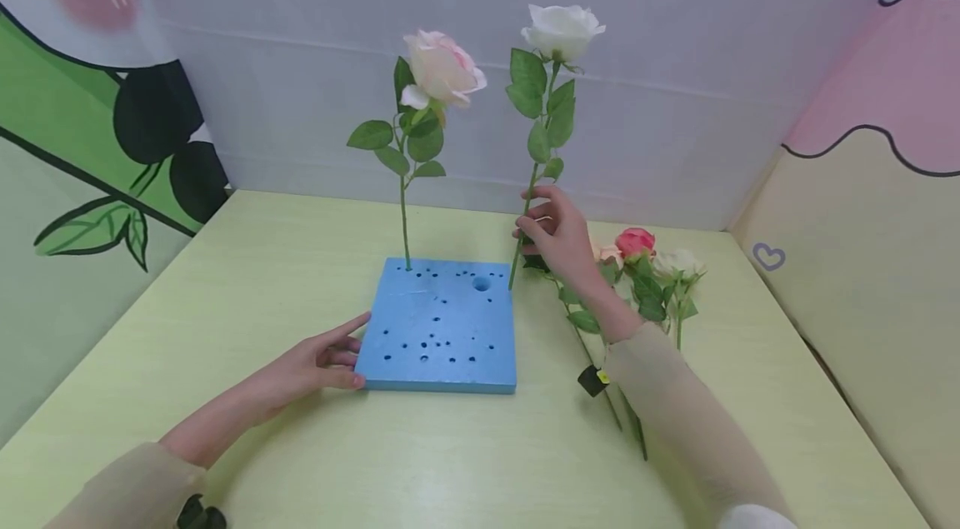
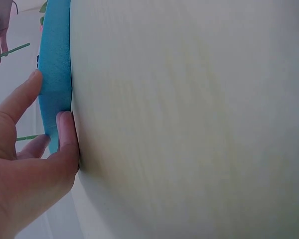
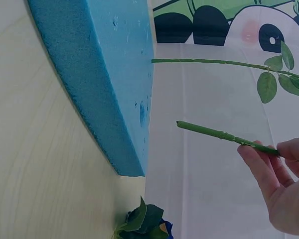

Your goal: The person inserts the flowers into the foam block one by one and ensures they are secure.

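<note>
My right hand (image 1: 558, 233) pinches the green stem of a white rose (image 1: 562, 33) between thumb and fingers. The rose stands nearly upright, and in the right wrist view its cut stem end (image 3: 178, 124) hangs free above a blue foam block (image 1: 442, 329). From the head, that end overlaps the block's back right edge. The block's top is dotted with holes, one of them larger. Fingers and thumb of my left hand (image 1: 315, 366), fairly straight, touch the block's left side and front left corner. A pale pink rose (image 1: 446, 71) stands in a back left hole.
More roses lie on the table (image 1: 285, 462) to the right, among them a red rose (image 1: 636, 242) and a cream rose (image 1: 677, 262), partly behind my right forearm. A small black tag (image 1: 592, 381) sits by their stems. Printed cloth walls enclose the table's back and sides.
</note>
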A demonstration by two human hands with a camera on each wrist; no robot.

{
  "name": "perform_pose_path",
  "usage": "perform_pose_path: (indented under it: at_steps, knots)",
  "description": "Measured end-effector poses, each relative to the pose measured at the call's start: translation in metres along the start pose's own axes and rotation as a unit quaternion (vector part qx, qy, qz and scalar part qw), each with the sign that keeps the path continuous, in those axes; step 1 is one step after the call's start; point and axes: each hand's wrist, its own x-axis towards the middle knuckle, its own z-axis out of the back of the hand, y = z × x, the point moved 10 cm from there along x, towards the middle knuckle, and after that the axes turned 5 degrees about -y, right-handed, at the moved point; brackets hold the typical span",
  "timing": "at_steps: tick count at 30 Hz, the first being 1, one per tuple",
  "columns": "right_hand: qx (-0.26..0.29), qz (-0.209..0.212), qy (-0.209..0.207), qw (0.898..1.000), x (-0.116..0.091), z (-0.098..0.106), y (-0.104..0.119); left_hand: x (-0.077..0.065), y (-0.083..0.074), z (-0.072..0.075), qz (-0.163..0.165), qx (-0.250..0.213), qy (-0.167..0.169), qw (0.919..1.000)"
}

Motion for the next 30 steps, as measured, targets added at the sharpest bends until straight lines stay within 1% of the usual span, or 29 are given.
perform_pose_path:
  at_steps: [4,7,13,16,22,30]
  knots:
    - [0.004,0.020,-0.002,1.000,0.006,-0.010,0.003,0.001,0.000,0.000,-0.001,0.000,-0.001,1.0000]
    - [0.008,0.032,-0.013,0.999,0.012,-0.016,0.002,0.001,0.000,0.000,-0.001,-0.003,-0.001,1.0000]
    - [0.031,0.020,-0.038,0.999,0.024,-0.031,-0.002,0.002,0.001,0.000,0.001,-0.003,0.001,1.0000]
    - [0.030,0.017,-0.042,0.999,0.027,-0.040,-0.001,0.003,0.002,0.000,-0.002,-0.003,0.001,1.0000]
    - [0.023,0.024,-0.050,0.998,0.032,-0.055,0.001,0.004,0.002,0.000,-0.002,-0.004,0.002,1.0000]
    - [0.040,0.020,-0.064,0.997,0.038,-0.072,-0.006,0.003,0.004,0.001,0.002,0.000,0.000,1.0000]
